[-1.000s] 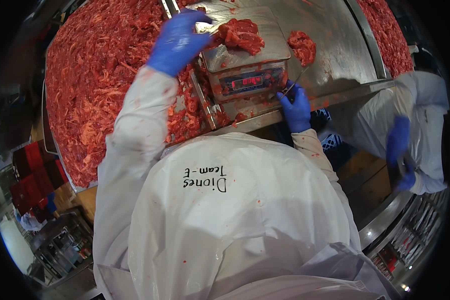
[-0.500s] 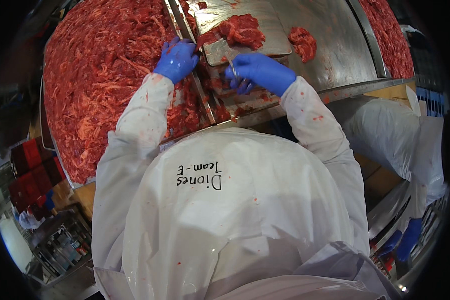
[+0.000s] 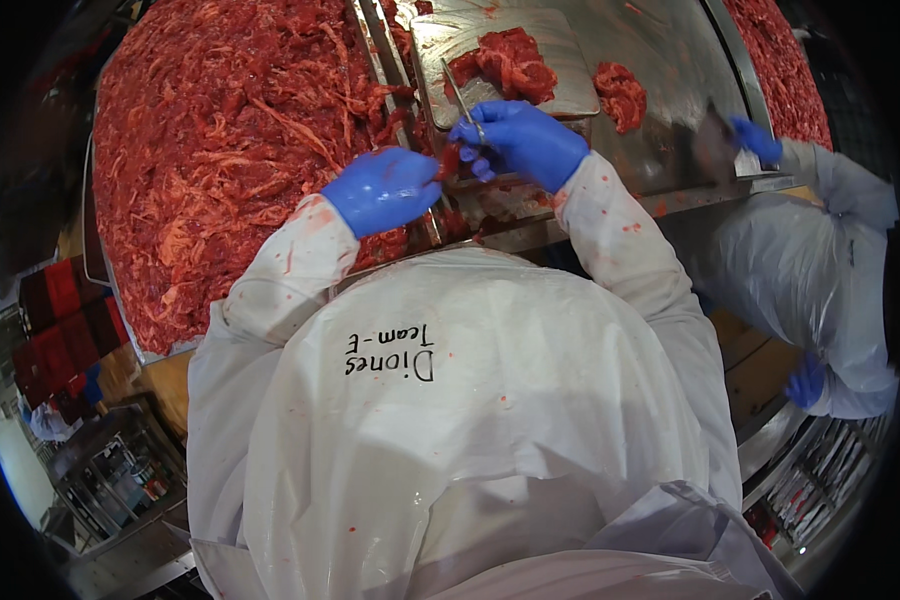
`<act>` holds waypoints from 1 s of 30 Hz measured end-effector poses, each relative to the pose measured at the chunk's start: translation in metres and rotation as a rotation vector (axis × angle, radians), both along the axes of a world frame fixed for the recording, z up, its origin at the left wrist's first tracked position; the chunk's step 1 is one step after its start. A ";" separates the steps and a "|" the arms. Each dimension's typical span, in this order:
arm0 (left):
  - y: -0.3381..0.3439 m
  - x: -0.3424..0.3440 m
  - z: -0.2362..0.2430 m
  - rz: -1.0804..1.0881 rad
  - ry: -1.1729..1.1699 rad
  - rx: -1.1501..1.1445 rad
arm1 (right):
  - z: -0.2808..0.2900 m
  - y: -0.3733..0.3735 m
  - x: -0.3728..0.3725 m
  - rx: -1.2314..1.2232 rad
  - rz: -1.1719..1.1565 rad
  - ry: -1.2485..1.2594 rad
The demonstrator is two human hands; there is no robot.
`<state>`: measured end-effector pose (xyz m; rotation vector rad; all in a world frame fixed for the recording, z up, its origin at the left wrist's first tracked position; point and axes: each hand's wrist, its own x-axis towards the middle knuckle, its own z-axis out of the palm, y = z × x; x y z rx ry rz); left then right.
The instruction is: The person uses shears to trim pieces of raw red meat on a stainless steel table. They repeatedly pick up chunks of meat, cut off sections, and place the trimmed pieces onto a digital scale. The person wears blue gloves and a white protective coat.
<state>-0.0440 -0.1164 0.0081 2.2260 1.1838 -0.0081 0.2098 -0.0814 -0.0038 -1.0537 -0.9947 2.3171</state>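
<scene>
My left hand (image 3: pixel 382 190), in a blue glove, is closed with its fingertips at a small red meat scrap (image 3: pixel 449 160) between my hands. My right hand (image 3: pixel 525 143), also gloved in blue, grips a slim metal tool (image 3: pixel 457 92); its thin shaft points up and left, and its exact kind is unclear. Just beyond my right hand, a larger piece of red meat (image 3: pixel 515 65) lies on a pale board (image 3: pixel 570 100). Another meat piece (image 3: pixel 620 96) rests on the steel table (image 3: pixel 660 60) right of the board.
A big heap of red meat strips (image 3: pixel 220 150) fills the left side, bordered by a metal divider (image 3: pixel 382 45). More meat (image 3: pixel 780 70) lies beyond the right rail. At the right, a co-worker's gloved hand (image 3: pixel 758 141) is beside a blurred dark object (image 3: pixel 714 145).
My left hand has come back from the divider toward me and closed beside my right hand. The tool's shaft now shows farther out. The co-worker's arm has reached over the table.
</scene>
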 end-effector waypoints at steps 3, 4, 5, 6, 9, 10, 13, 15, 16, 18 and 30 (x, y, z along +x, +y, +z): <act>0.007 -0.037 0.014 0.236 0.193 -0.101 | 0.015 -0.028 0.032 0.106 0.152 0.043; 0.011 -0.060 0.016 0.277 0.341 0.002 | 0.018 -0.047 0.043 0.167 0.142 -0.004; 0.010 -0.086 0.011 0.315 0.414 0.202 | 0.013 -0.065 0.057 0.144 0.173 0.063; 0.006 -0.112 0.000 0.358 0.487 0.405 | 0.018 -0.081 0.065 0.131 0.124 0.126; 0.011 -0.166 -0.021 0.706 0.138 0.123 | -0.007 -0.097 0.106 0.228 -0.031 -0.165; 0.018 -0.162 -0.024 0.730 0.052 0.178 | -0.019 -0.094 0.119 0.324 -0.133 -0.261; 0.063 -0.106 -0.013 0.663 -0.191 0.393 | -0.019 -0.062 0.127 0.476 -0.288 -0.328; 0.080 -0.030 0.002 0.505 -0.400 0.406 | 0.019 -0.036 0.095 0.578 -0.251 -0.279; 0.082 0.004 0.005 0.455 -0.548 0.317 | 0.027 -0.023 0.079 0.617 -0.198 -0.282; 0.079 0.062 0.024 0.229 -0.056 0.138 | 0.007 0.017 0.059 0.668 -0.159 -0.302; 0.058 -0.039 -0.042 0.644 -0.678 0.085 | -0.024 0.067 -0.013 1.082 -0.040 -0.670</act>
